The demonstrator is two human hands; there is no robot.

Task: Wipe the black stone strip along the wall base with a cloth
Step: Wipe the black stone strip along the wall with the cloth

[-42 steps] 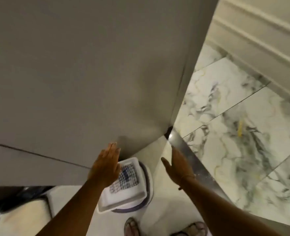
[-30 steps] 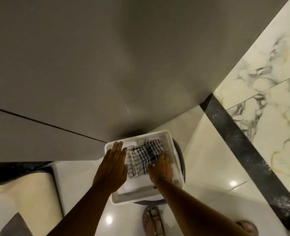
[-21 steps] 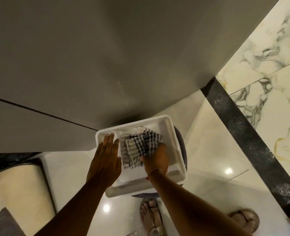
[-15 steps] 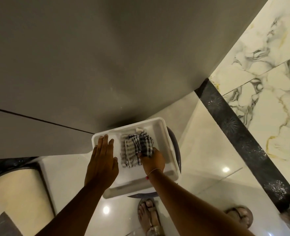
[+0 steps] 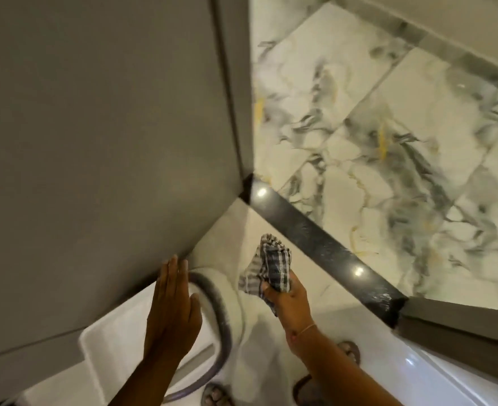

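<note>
The black stone strip runs diagonally across the floor from the grey wall corner down to the right, between cream floor and veined marble. My right hand grips a crumpled blue-and-white checked cloth, held in the air just left of the strip and not touching it. Over the white tray hovers my left hand, flat, fingers together and holding nothing.
A large grey wall panel fills the left and centre. The tray rests on a round purple-rimmed stool or bucket. A grey door frame piece ends the strip at lower right. My sandalled feet are at the bottom.
My right hand has lifted the checked cloth out of the white tray and carried it right, toward the black strip. The view has swung right, and my left hand stays over the tray.
</note>
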